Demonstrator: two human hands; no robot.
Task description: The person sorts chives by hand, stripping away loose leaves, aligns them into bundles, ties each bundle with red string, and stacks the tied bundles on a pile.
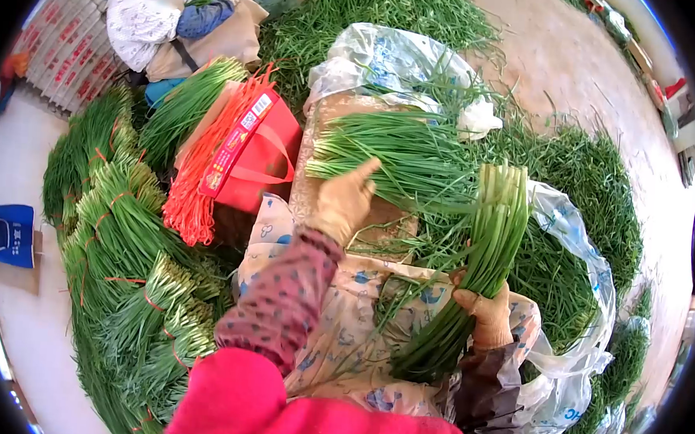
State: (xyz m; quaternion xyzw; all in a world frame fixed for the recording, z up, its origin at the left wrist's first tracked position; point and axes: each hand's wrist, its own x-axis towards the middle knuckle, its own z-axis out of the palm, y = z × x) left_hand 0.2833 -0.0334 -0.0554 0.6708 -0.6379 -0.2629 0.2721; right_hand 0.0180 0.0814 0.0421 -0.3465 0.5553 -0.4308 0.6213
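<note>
In my right hand (485, 309) is a thick bunch of garlic chives (500, 218), held upright with its cut pale ends at the top and the leaves hanging below my grip. My left hand (344, 202) is over the near edge of a loose pile of garlic chives (403, 153) on a worn board (311, 127). Its index finger points forward and nothing shows in its grasp; the other fingers are partly hidden. A patterned apron (343, 296) covers my lap.
Left of the board stands a red bag (260, 152) with orange-red ties (194, 196) draped over it. Tied chive bunches (140, 228) are heaped at the left. Clear plastic sheeting (592, 256) and loose chives (581, 175) lie at the right. Another person (149, 18) sits at the upper left.
</note>
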